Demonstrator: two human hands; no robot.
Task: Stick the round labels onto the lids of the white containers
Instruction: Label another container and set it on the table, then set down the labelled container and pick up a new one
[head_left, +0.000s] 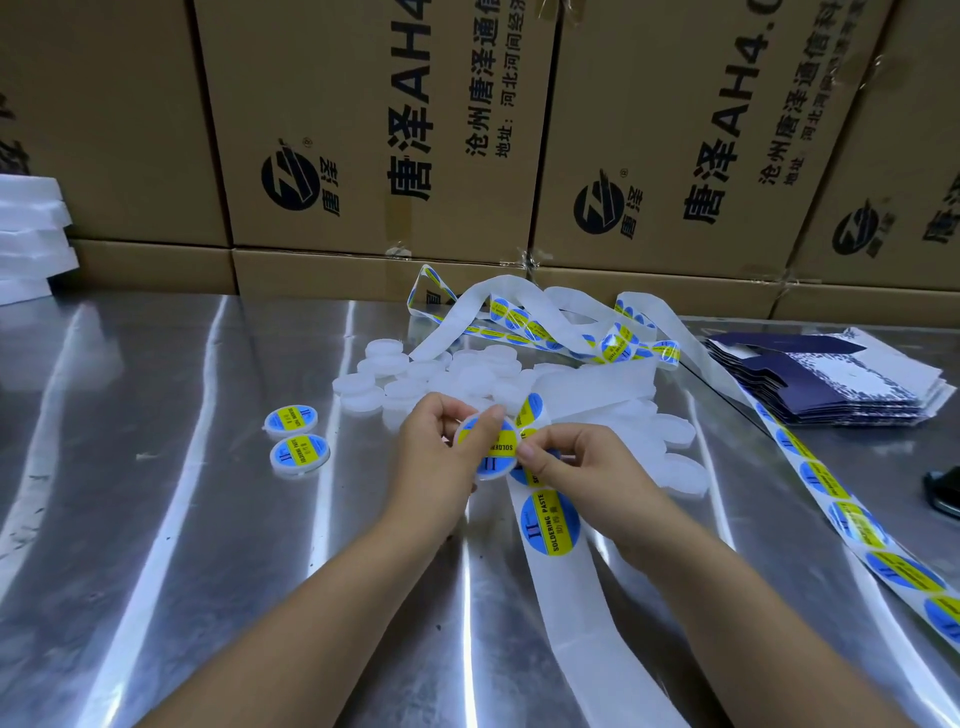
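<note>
My left hand (441, 452) holds a round white container (485, 451) tilted toward me, thumb pressing across a blue and yellow round label on its lid. My right hand (566, 462) pinches the edge of that label, just right of the container. A white backing strip (561, 566) with another label (549, 524) runs from under my hands toward me. Two labelled containers (292, 419) (300, 454) lie flat to the left. A heap of plain white containers (441, 374) sits behind my hands.
The steel table (182, 519) carries a tangle of label strip (545, 322) at the back and a long strip (841, 514) down the right side. Dark blue flat cartons (831, 379) are stacked right. Cardboard boxes (384, 130) wall the back; white foam slabs (31, 234) stand far left.
</note>
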